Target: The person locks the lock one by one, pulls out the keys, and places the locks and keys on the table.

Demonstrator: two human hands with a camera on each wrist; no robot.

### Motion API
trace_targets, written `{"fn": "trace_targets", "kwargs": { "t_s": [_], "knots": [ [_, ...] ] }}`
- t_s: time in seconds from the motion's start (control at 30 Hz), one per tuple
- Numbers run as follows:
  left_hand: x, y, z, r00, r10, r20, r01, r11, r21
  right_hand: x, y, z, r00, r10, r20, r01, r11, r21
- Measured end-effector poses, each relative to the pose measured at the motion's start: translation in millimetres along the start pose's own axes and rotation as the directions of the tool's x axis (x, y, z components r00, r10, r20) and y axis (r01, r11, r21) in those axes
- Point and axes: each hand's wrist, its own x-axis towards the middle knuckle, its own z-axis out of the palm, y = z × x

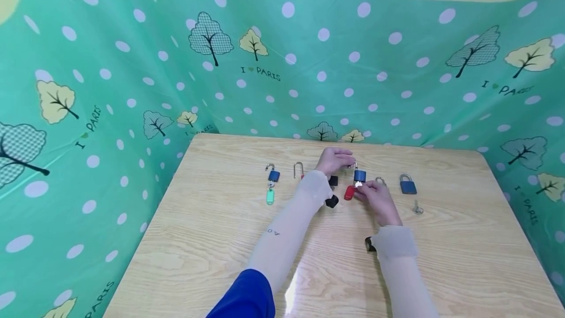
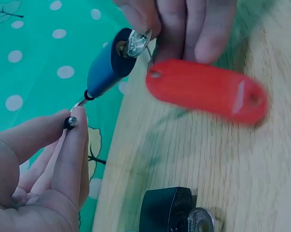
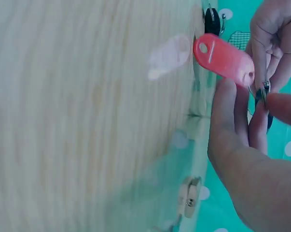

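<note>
Raised above the table, a blue padlock (image 1: 359,175) is held between both hands, its shackle swung open. My left hand (image 1: 334,161) pinches the free end of the shackle between thumb and forefinger, as the left wrist view shows. At the padlock's base, the fingers of my right hand (image 1: 378,202) pinch a silver key (image 2: 138,44) that sits at the keyhole. From the key's ring hangs a red tag (image 2: 208,92), just below the right fingers. A black padlock (image 2: 164,210) lies on the table below my left hand.
On the wooden table (image 1: 212,239), an open blue padlock (image 1: 273,175) with a green tag (image 1: 270,197) lies left, and an open shackle (image 1: 298,168) beside my left forearm. A black tag (image 1: 332,201) lies near the middle. Rightward are another blue padlock (image 1: 408,185) and keys (image 1: 417,208).
</note>
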Motion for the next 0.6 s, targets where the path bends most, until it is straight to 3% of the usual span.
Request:
{"fn": "trace_targets", "kwargs": {
  "t_s": [0.13,0.27,0.47,0.6],
  "knots": [
    [-0.5,-0.4,-0.4,1.000,-0.006,0.019,0.009,0.993,-0.117,0.1,1.1,-1.8,0.999,-0.001,0.033,-0.006,0.980,0.201],
    [1.5,-2.3,-0.7,0.997,-0.030,0.066,0.044,0.974,-0.224,0.2,2.4,-3.8,0.998,-0.003,0.066,-0.018,0.951,0.310],
    [5.2,-2.5,-3.2,0.992,-0.016,0.128,0.045,0.972,-0.232,1.2,4.8,-3.9,0.992,-0.016,0.127,-0.031,0.932,0.361],
    [6.7,-1.6,-7.6,0.979,0.026,0.204,0.026,0.968,-0.250,1.5,5.6,-0.7,0.985,-0.066,0.162,-0.004,0.918,0.397]
  ]
}}
